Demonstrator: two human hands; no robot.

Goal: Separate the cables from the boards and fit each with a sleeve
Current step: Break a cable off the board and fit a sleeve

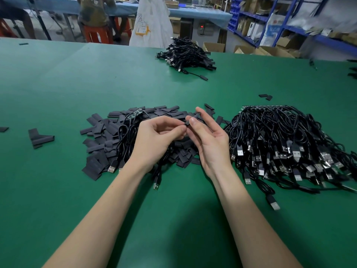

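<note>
Green worktop (58, 84), strewn with loose black sleeves (100, 140). Left hand (154, 140) and right hand (208, 144) close together above that pile, both pinching one small sleeve (193, 118). Board-bound cables (280, 140) heaped just right; finished cables (185, 53) far back.

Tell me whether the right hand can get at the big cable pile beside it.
Probably yes. The cable pile lies just right of the right hand with bare mat between, but that hand is pinching a sleeve and must free itself first.
</note>
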